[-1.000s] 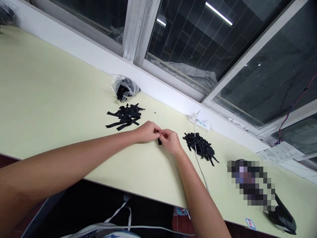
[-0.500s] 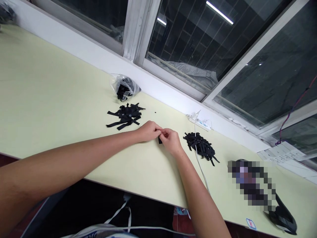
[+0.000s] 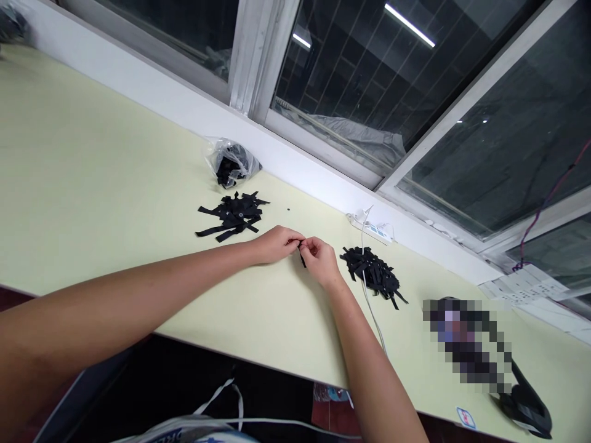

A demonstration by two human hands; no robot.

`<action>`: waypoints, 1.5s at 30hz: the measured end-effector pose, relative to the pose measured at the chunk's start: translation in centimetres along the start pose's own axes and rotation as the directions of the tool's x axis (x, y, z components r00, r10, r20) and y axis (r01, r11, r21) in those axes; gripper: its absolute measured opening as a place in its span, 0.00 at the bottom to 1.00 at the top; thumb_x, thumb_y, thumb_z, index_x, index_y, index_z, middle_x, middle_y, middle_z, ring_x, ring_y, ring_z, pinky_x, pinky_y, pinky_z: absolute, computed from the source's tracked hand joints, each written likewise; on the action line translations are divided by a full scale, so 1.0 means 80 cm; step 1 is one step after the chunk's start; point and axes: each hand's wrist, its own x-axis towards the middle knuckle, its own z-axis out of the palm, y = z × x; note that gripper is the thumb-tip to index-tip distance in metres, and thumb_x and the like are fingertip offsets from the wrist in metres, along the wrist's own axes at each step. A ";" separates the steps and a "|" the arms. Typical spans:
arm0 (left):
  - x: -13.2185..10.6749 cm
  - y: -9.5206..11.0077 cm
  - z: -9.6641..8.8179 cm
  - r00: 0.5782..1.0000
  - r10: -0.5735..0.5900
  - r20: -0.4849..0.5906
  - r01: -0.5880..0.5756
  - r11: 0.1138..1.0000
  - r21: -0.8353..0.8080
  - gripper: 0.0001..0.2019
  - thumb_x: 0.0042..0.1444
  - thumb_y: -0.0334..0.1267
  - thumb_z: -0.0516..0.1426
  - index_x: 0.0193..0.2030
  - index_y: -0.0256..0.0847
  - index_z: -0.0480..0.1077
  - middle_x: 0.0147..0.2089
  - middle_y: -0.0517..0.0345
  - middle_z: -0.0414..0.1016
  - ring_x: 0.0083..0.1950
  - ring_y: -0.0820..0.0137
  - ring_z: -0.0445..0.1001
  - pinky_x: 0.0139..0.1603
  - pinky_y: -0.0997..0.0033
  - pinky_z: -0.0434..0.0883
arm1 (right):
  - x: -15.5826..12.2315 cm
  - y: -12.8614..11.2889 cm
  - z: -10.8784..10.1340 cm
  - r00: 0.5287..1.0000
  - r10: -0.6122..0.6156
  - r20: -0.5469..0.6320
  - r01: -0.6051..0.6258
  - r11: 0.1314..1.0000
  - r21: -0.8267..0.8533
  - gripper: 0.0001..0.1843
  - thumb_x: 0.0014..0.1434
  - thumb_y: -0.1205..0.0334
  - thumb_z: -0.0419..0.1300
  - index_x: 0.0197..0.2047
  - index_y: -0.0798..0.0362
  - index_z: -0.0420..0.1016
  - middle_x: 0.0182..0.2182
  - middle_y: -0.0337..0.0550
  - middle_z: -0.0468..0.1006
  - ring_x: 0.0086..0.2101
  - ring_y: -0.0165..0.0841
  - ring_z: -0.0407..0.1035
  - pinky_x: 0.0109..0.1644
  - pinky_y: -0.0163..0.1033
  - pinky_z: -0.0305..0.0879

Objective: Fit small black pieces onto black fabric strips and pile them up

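The change over the last second is small and sits at the fingertips. The left hand [image 3: 279, 244] and the right hand [image 3: 321, 259] meet above the tabletop [image 3: 258, 307], and the short black strip [image 3: 303, 261] between them now shows a thinner edge; a second ago its hanging end appeared as a broader tab. This suggests that the strip is being turned or folded, though the fingers cover most of it and its exact shape cannot be told. The meeting point also lies slightly farther to the right than before.

The grip of each hand is narrow: thumb and fingers are pinched together on the strip, with its free end hanging beside the right hand's fingers, toward the person. Neither hand has let go, so the handling of this piece appears to be still under way.

Around the hands, nothing else appears to have changed. A loose pile of black strips [image 3: 233, 215] lies beyond the left forearm, with a clear plastic bag [image 3: 249, 161] holding more dark pieces behind it. A second, denser heap [image 3: 372, 271] lies to the right of the right hand, crossed by a white cable [image 3: 369, 301]. Both piles look the same as a second ago, so no piece seems to have been added or taken.
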 end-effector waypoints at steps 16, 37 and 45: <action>0.009 -0.011 -0.018 0.972 -0.198 -0.122 0.192 0.979 -0.061 0.13 0.55 0.47 0.60 0.34 0.37 0.74 0.22 0.61 0.72 0.24 0.73 0.69 0.27 0.74 0.63 | -0.002 0.008 -0.021 0.994 0.070 0.089 -0.062 0.994 -0.091 0.15 0.59 0.47 0.56 0.31 0.50 0.70 0.23 0.36 0.71 0.24 0.31 0.62 0.29 0.36 0.56; 0.013 -0.018 -0.014 0.972 -0.142 -0.186 0.145 0.989 0.007 0.08 0.57 0.35 0.58 0.41 0.37 0.77 0.36 0.55 0.80 0.36 0.70 0.75 0.43 0.70 0.70 | 0.009 0.023 -0.022 0.987 0.152 0.060 -0.162 0.946 0.282 0.15 0.53 0.48 0.61 0.34 0.52 0.72 0.26 0.38 0.73 0.27 0.31 0.66 0.31 0.36 0.64; 0.010 -0.006 -0.010 0.985 -0.080 -0.152 0.057 0.987 -0.151 0.06 0.54 0.38 0.61 0.36 0.38 0.76 0.39 0.55 0.80 0.42 0.68 0.76 0.43 0.70 0.71 | 0.007 0.020 -0.024 0.993 0.113 0.041 -0.120 0.944 0.308 0.20 0.50 0.45 0.66 0.37 0.54 0.76 0.28 0.40 0.77 0.28 0.30 0.67 0.32 0.35 0.62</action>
